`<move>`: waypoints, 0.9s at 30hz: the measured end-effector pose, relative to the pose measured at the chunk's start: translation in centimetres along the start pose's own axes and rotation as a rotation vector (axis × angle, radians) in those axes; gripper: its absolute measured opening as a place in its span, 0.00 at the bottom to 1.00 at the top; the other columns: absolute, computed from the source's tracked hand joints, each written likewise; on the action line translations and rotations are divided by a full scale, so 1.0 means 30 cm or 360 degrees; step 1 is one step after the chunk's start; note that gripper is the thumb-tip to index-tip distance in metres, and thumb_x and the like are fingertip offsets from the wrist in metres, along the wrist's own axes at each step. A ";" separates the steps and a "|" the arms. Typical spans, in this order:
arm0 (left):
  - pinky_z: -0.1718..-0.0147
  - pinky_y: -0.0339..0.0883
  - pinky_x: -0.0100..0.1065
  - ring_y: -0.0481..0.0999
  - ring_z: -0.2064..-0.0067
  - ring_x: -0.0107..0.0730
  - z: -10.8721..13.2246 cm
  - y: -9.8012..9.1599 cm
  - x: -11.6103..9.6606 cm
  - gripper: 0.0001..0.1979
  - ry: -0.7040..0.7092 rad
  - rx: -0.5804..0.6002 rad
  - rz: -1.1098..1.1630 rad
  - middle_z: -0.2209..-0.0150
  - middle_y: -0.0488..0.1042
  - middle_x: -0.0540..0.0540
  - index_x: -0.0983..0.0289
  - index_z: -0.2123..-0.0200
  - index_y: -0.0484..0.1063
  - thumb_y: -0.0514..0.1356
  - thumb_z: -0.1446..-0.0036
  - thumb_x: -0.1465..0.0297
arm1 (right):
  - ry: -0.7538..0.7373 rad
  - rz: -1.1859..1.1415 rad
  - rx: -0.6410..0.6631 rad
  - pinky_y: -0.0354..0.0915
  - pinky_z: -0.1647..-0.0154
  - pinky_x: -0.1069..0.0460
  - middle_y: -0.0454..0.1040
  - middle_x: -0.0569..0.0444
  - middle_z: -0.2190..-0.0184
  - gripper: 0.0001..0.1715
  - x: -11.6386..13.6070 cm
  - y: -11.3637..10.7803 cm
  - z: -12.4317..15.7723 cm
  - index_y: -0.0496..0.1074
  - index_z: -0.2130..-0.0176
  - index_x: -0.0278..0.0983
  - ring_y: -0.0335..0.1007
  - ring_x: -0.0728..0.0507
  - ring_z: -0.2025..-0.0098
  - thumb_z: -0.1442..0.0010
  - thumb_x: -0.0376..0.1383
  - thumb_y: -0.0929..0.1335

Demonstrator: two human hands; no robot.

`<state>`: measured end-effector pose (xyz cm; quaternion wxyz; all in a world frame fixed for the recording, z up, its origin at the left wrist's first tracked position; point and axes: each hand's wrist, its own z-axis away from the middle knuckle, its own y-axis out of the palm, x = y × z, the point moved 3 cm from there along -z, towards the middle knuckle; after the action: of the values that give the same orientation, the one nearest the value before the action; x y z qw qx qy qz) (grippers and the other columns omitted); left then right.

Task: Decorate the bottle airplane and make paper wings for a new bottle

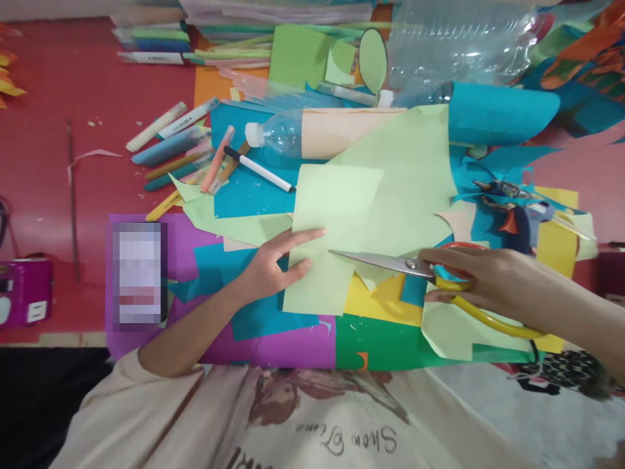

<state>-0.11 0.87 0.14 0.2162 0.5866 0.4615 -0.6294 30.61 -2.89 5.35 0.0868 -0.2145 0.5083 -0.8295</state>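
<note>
A sheet of light green paper (pixel 336 202) lies in front of me over other coloured sheets. My left hand (pixel 273 264) is at its left edge, index finger and thumb apart on top of the paper; the other fingers are hidden, seemingly beneath it. My right hand (pixel 493 277) grips scissors (pixel 390 262) with yellow and red handles. Their blades point left across the paper, tip just short of my left fingers, and look almost closed. Further light green paper (pixel 415 189) spreads behind and to the right.
A bottle wrapped in peach paper (pixel 342 127) and one in blue paper (pixel 502 114) lie behind. Several markers (pixel 180 146) are at the left, near a phone (pixel 139 273). A hot glue gun (pixel 527 221) lies right, on blue and yellow paper. Clear plastic bottles (pixel 459 45) fill the back.
</note>
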 end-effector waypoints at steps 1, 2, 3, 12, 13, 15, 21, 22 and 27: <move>0.40 0.68 0.39 0.73 0.40 0.38 0.000 0.001 0.001 0.21 -0.0013 -0.0003 -0.0003 0.42 0.74 0.55 0.57 0.42 0.70 0.60 0.38 0.68 | 0.0019 0.0010 0.0011 0.63 0.78 0.51 0.78 0.49 0.65 0.32 0.002 -0.002 0.001 0.74 0.52 0.44 0.70 0.44 0.78 0.35 0.60 0.55; 0.40 0.68 0.39 0.73 0.40 0.38 0.000 0.001 0.001 0.21 -0.0027 -0.0004 -0.0006 0.42 0.74 0.55 0.57 0.42 0.70 0.59 0.38 0.67 | 0.0033 0.0014 0.0025 0.64 0.77 0.51 0.78 0.48 0.63 0.31 0.005 -0.004 0.002 0.73 0.52 0.44 0.71 0.44 0.77 0.35 0.59 0.55; 0.40 0.68 0.39 0.73 0.40 0.39 -0.001 0.002 0.001 0.20 -0.0034 -0.0005 -0.0009 0.42 0.74 0.55 0.57 0.42 0.70 0.59 0.38 0.67 | 0.0045 0.0016 0.0034 0.65 0.76 0.50 0.78 0.48 0.61 0.31 0.008 -0.005 0.002 0.73 0.52 0.45 0.72 0.43 0.75 0.35 0.59 0.56; 0.41 0.69 0.38 0.74 0.42 0.37 -0.002 0.004 -0.008 0.20 0.0007 -0.0011 -0.0007 0.43 0.75 0.54 0.57 0.42 0.70 0.59 0.38 0.68 | 0.0055 0.0027 0.0112 0.70 0.71 0.47 0.80 0.45 0.57 0.32 0.029 -0.008 -0.013 0.72 0.49 0.42 0.79 0.36 0.64 0.35 0.58 0.56; 0.41 0.69 0.37 0.75 0.42 0.37 -0.002 0.004 -0.010 0.20 0.0025 -0.0008 -0.0007 0.43 0.75 0.54 0.56 0.42 0.70 0.60 0.38 0.69 | 0.0048 0.0021 0.0122 0.71 0.70 0.47 0.79 0.45 0.57 0.31 0.032 -0.009 -0.015 0.72 0.48 0.42 0.79 0.36 0.63 0.35 0.57 0.57; 0.42 0.70 0.37 0.75 0.42 0.37 -0.001 0.004 -0.011 0.20 0.0048 -0.0005 -0.0008 0.43 0.75 0.54 0.56 0.42 0.70 0.59 0.38 0.69 | 0.0041 0.0005 0.0149 0.71 0.69 0.47 0.79 0.44 0.55 0.29 0.036 -0.010 -0.020 0.71 0.47 0.42 0.79 0.37 0.64 0.34 0.55 0.57; 0.42 0.69 0.36 0.74 0.41 0.37 0.000 0.009 -0.007 0.20 -0.0018 0.0050 -0.0030 0.43 0.75 0.56 0.59 0.42 0.70 0.59 0.37 0.66 | 0.0065 -0.0100 0.0225 0.69 0.72 0.48 0.79 0.45 0.52 0.27 0.043 0.000 -0.032 0.72 0.48 0.43 0.79 0.37 0.66 0.37 0.55 0.60; 0.42 0.69 0.36 0.74 0.41 0.38 0.000 0.011 -0.007 0.20 -0.0024 0.0070 -0.0036 0.43 0.75 0.56 0.59 0.42 0.70 0.59 0.37 0.65 | 0.0067 -0.0108 0.0220 0.68 0.73 0.48 0.79 0.45 0.52 0.28 0.045 0.002 -0.034 0.72 0.48 0.43 0.79 0.37 0.66 0.37 0.55 0.61; 0.42 0.69 0.33 0.74 0.41 0.35 0.002 0.019 -0.020 0.19 0.0060 0.0072 0.0009 0.43 0.75 0.55 0.59 0.43 0.70 0.59 0.37 0.69 | 0.0045 -0.0076 0.0218 0.70 0.71 0.45 0.80 0.46 0.53 0.29 0.062 0.009 -0.045 0.72 0.49 0.41 0.79 0.35 0.65 0.37 0.56 0.60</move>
<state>0.45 0.40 0.52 0.1959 0.6045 0.4495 -0.6278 28.32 -2.61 5.09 0.0742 -0.2084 0.4461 -0.8672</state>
